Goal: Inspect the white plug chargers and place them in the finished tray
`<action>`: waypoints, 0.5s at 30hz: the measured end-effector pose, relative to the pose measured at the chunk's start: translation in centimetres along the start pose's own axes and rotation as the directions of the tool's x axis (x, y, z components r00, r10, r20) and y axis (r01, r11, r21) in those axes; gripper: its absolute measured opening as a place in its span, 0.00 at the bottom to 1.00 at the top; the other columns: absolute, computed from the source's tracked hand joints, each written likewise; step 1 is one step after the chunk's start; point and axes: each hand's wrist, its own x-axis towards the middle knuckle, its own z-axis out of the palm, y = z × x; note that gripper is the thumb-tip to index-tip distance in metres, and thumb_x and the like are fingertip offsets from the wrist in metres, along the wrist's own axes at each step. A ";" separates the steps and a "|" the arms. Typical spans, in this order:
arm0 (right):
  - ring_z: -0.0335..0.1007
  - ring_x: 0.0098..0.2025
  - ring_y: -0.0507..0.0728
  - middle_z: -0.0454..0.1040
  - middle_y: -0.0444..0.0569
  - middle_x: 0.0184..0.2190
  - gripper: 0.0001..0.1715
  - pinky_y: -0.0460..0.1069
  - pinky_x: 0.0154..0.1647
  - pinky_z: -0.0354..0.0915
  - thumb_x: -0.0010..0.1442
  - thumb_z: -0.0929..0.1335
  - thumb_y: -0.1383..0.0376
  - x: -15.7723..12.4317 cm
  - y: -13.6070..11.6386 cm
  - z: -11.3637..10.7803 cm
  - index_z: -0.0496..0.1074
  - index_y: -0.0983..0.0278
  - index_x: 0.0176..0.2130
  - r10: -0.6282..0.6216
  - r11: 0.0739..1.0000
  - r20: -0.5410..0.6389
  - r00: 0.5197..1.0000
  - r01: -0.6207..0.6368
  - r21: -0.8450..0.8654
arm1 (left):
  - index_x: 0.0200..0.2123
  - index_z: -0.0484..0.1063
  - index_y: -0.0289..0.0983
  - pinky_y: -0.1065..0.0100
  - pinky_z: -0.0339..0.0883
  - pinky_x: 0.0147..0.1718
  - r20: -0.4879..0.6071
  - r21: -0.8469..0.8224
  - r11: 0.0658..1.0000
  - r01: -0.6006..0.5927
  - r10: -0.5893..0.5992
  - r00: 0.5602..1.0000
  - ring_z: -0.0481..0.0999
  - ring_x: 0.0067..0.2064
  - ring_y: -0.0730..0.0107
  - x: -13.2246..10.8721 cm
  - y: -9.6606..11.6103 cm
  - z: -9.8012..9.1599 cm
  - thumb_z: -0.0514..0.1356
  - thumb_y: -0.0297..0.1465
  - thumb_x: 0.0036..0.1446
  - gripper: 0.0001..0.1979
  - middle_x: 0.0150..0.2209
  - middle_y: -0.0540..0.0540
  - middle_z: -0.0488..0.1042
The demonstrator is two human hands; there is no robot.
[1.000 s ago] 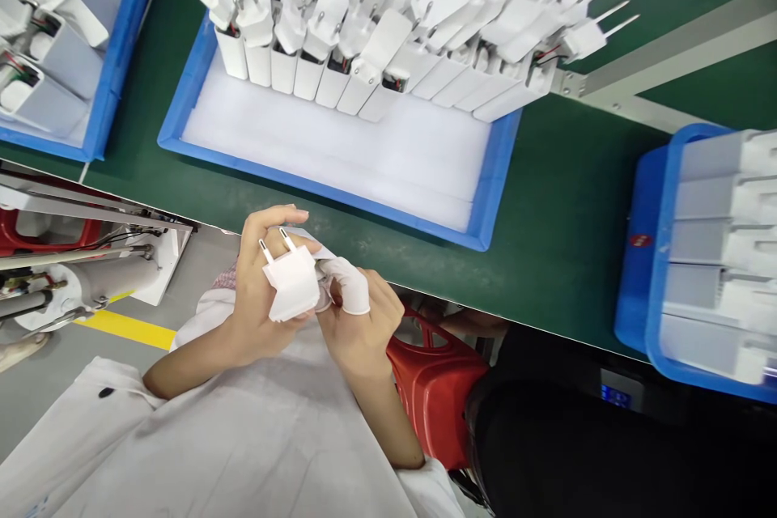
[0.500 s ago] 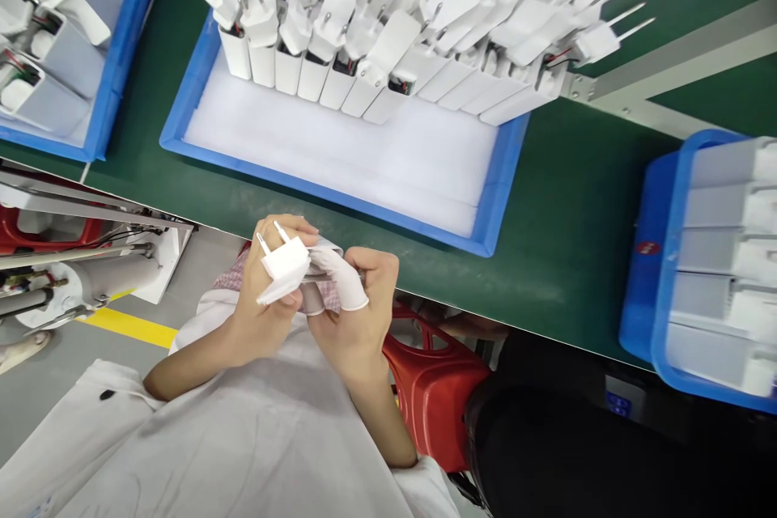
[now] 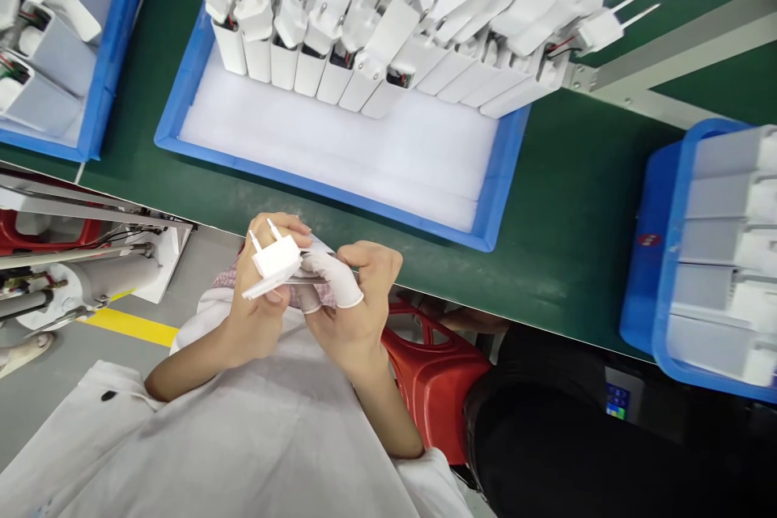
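A white power adapter (image 3: 278,259) with two metal plug pins is held in front of my body, near the table's front edge. My left hand (image 3: 255,320) is closed around the plug end, and the pins point up and away from me. White finger cots cover the thumb and a fingertip of my right hand (image 3: 358,316). That hand grips the adapter's other end, and its fingers hide much of the casing. A thin flat edge shows between the two hands.
A blue tray (image 3: 328,193) with many upright white adapters stands on the green table (image 3: 564,259). Other blue trays, one at left (image 3: 100,89) and a stack at right (image 3: 659,259), hold more casings. A red stool (image 3: 437,388) and a person's dark-clothed leg (image 3: 534,421) are at lower right.
The adapter has tilted a little and shifted slightly left with my left hand. Both hands keep their hold. The whole view has moved slightly.
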 end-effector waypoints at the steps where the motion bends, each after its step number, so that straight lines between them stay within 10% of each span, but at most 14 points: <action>1: 0.61 0.42 0.57 0.60 0.47 0.37 0.14 0.52 0.41 0.66 0.61 0.69 0.72 -0.1 0.4 0.2 0.68 0.60 0.46 0.014 1.000 0.003 1.000 -0.014 0.007 | 0.43 0.74 0.43 0.47 0.65 0.56 0.023 -0.051 0.997 0.055 -0.054 0.998 0.71 0.55 0.49 0.1 -0.2 0.1 0.51 0.59 0.61 0.28 0.46 0.42 0.73; 8: 0.72 0.52 0.60 0.68 0.54 0.53 0.35 0.57 0.50 0.73 0.61 0.71 0.62 -2.4 4.2 2.4 0.55 0.54 0.63 0.343 0.851 0.070 0.937 -0.341 0.399 | 0.56 0.69 0.36 0.49 0.66 0.58 0.354 -0.157 0.925 0.347 -0.276 0.894 0.71 0.60 0.48 2.6 -1.9 -0.5 0.52 0.51 0.66 0.27 0.57 0.36 0.72; 12: 0.76 0.48 0.59 0.74 0.51 0.48 0.41 0.56 0.50 0.73 0.61 0.71 0.65 -3.1 5.5 2.3 0.51 0.53 0.66 0.346 0.819 0.167 0.923 -0.384 0.427 | 0.63 0.63 0.41 0.43 0.38 0.70 0.486 0.299 0.954 0.011 -0.162 0.859 0.58 0.70 0.52 3.3 -1.3 -2.4 0.55 0.36 0.68 0.22 0.65 0.40 0.66; 15: 0.74 0.51 0.60 0.73 0.53 0.52 0.40 0.58 0.52 0.73 0.61 0.70 0.67 -2.6 5.7 1.2 0.54 0.53 0.66 0.268 0.855 0.259 0.928 -0.353 0.380 | 0.65 0.60 0.43 0.45 0.42 0.70 0.488 0.421 0.886 -0.195 -0.040 0.872 0.63 0.67 0.59 3.2 -1.1 -3.1 0.53 0.29 0.68 0.23 0.63 0.42 0.69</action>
